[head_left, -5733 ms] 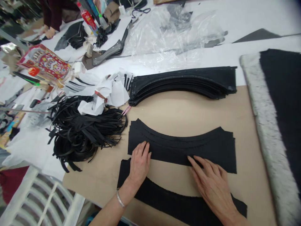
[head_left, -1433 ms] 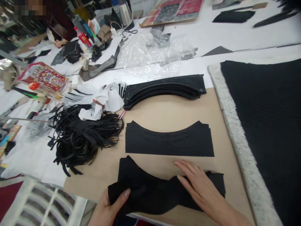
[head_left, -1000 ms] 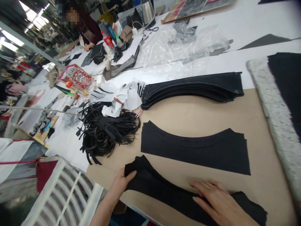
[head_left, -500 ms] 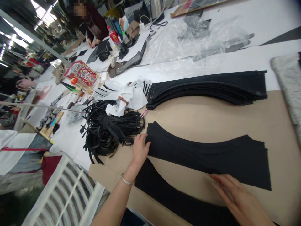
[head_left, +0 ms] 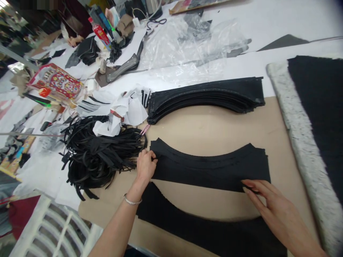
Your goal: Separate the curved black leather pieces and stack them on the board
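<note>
Flat black cloth piece with a scooped upper edge [head_left: 211, 171] is lying on the smooth tan sheet [head_left: 222, 125] that is covering part of the white-topped counter [head_left: 289, 21]. Person's left hand [head_left: 146, 165] is resting at the piece's left end, fingers [head_left: 146, 152] bending inward and touching that end; cannot tell whether they are pinching the cloth. Right hand [head_left: 273, 203] is meeting the lower edge toward the right end, thumb and forefinger tips coming close together there, some black showing between them; cannot tell if they are gripping. Most of the piece is stretching bare between the two hands, its scooped edge facing away from the person.

Second black cloth piece with a similar curve [head_left: 209, 232] is lying nearer the person, below the first, its right part running behind the right hand. Neat stack of curved black cloth pieces [head_left: 211, 93] is sitting beyond the first piece, well apart from the fingers. Tangled heap of thin black strips [head_left: 99, 150] is spreading just left of the left hand, with crumpled white scraps [head_left: 120, 116] lying on and behind it. Silver bracelet [head_left: 132, 201] is circling the left wrist. Large black fabric with a pale grey fuzzy border [head_left: 318, 117] is lying along the right side.
</note>
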Motion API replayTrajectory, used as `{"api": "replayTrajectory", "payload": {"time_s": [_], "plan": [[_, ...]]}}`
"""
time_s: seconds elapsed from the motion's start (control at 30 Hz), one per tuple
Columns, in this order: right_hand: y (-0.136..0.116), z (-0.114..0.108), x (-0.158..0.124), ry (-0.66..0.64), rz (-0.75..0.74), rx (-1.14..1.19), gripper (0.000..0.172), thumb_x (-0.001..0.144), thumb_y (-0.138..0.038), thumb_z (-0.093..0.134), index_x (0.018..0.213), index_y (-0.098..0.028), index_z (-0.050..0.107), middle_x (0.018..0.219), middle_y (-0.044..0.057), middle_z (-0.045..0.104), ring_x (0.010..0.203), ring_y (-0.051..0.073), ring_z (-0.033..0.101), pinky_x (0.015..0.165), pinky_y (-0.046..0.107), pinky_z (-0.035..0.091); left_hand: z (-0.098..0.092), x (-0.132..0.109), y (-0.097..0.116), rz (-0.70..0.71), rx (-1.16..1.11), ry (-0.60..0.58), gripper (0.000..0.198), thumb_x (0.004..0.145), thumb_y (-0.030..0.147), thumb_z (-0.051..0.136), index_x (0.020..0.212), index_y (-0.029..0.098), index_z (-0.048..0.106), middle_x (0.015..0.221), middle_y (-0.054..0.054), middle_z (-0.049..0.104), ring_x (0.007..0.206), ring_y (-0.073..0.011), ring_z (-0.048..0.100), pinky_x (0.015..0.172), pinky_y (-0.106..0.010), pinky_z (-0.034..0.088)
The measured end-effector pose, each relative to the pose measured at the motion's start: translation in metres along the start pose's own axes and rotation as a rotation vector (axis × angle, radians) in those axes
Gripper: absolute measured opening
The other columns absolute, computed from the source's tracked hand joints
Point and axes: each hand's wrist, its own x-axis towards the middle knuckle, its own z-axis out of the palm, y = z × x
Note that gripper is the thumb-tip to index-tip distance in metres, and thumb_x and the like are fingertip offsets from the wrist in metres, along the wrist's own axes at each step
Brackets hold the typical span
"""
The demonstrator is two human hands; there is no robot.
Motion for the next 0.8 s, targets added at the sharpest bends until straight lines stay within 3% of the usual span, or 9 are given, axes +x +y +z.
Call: {"api": "replayTrajectory", "payload": {"time_s": [0.13,0.27,0.37,0.5,0.63,0.73,0.8], "plan": [[0.006,-0.002,0.011,0.018,-0.042,-0.027,0.050,0.091,-0.063,0.035,0.103,-0.023,0.064,0.105,0.008,0.063,0.096,0.026,0.060,0.084,0.042,0.050,-0.003,-0.008,0.002,-0.007,-0.034,0.033,0.006,0.076,0.019,0.061,0.079,0.021,0.057,0.091,-0.004,0.059,0.095,-0.0242,0.056,0.080,-0.034,0.041],[0.011,-0.010,0.025,0.015,-0.128,-0.095,0.047,0.094,-0.057,0.037,0.112,-0.021,0.060,0.112,0.010,0.060,0.105,0.027,0.055,0.093,0.045,0.045,-0.012,-0.023,0.006,-0.037,-0.325,-0.056,0.015,0.075,0.019,0.061,0.089,0.022,0.056,0.085,0.000,0.063,0.086,-0.0195,0.061,0.077,-0.029,0.042],[0.003,-0.016,0.037,-0.024,-0.212,-0.102,0.041,0.095,-0.049,0.040,0.118,-0.021,0.059,0.116,0.010,0.058,0.107,0.026,0.054,0.095,0.045,0.045,-0.029,-0.045,0.016,0.013,-0.459,-0.140,0.006,0.078,0.024,0.062,0.083,0.021,0.062,0.083,-0.001,0.066,0.084,-0.0189,0.061,0.076,-0.029,0.042],[-0.027,-0.019,0.049,-0.157,-0.331,-0.035,0.037,0.093,-0.037,0.047,0.127,-0.025,0.055,0.127,0.008,0.055,0.118,0.024,0.050,0.099,0.044,0.046,-0.066,-0.085,0.042,0.197,-0.556,-0.241,0.009,0.084,0.025,0.060,0.076,0.021,0.062,0.082,-0.001,0.062,0.082,-0.0166,0.059,0.075,-0.027,0.041],[-0.062,-0.017,0.061,-0.335,-0.506,0.016,0.057,0.083,-0.016,0.053,0.138,-0.029,0.045,0.139,0.004,0.049,0.132,0.021,0.040,0.114,0.049,0.031,-0.102,-0.118,0.073,0.422,-0.670,-0.419,0.010,0.090,0.023,0.054,0.084,0.022,0.063,0.089,-0.005,0.065,0.085,-0.0162,0.060,0.075,-0.025,0.044],[-0.075,-0.015,0.072,-0.458,-0.612,-0.009,0.070,0.072,-0.005,0.055,0.137,-0.030,0.046,0.134,0.002,0.053,0.131,0.021,0.041,0.118,0.054,0.018,-0.113,-0.135,0.090,0.637,-0.687,-0.398,0.024,0.094,0.031,0.048,0.086,0.022,0.069,0.082,-0.008,0.067,0.081,-0.0187,0.062,0.073,-0.028,0.045],[-0.073,-0.012,0.078,-0.503,-0.649,-0.056,0.065,0.068,-0.002,0.055,0.127,-0.030,0.055,0.122,0.001,0.061,0.122,0.021,0.048,0.118,0.058,0.011,-0.112,-0.145,0.098,0.737,-0.715,-0.391,0.030,0.095,0.037,0.046,0.088,0.023,0.072,0.077,-0.008,0.069,0.079,-0.0194,0.064,0.073,-0.030,0.046]]}}
